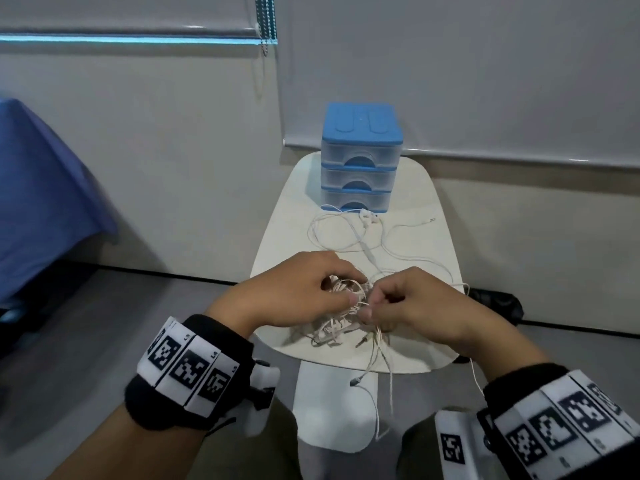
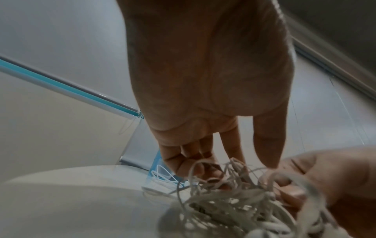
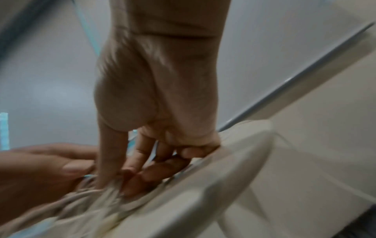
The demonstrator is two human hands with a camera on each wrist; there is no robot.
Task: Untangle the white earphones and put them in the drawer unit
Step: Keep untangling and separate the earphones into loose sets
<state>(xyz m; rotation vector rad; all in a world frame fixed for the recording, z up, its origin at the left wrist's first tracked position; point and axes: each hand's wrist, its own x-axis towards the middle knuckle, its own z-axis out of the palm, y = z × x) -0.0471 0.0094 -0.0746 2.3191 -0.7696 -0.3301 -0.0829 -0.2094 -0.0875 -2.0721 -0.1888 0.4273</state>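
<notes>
Both hands are down over the near end of a small white table (image 1: 440,244), working at a knotted bundle of white earphones (image 1: 341,306) that sits between them on the tabletop. The left hand (image 1: 304,292) curls its fingers over the top of the bundle, thumb tucked in against the cords; the left wrist view shows those fingers bent into the loops of the tangle. The right hand (image 1: 415,306) pinches a strand at the bundle's right edge between thumb and forefinger, its other fingers folded under. Several cords trail off the near edge of the table and hang down, one ending in a jack plug (image 1: 355,382). Farther up the table a second, looser earphone cable (image 1: 346,233) lies spread in wide loops, its earbuds just in front of the drawer unit (image 1: 360,157). That unit, blue-topped with three clear drawers, all closed, stands at the far end of the table, well apart from the hands
</notes>
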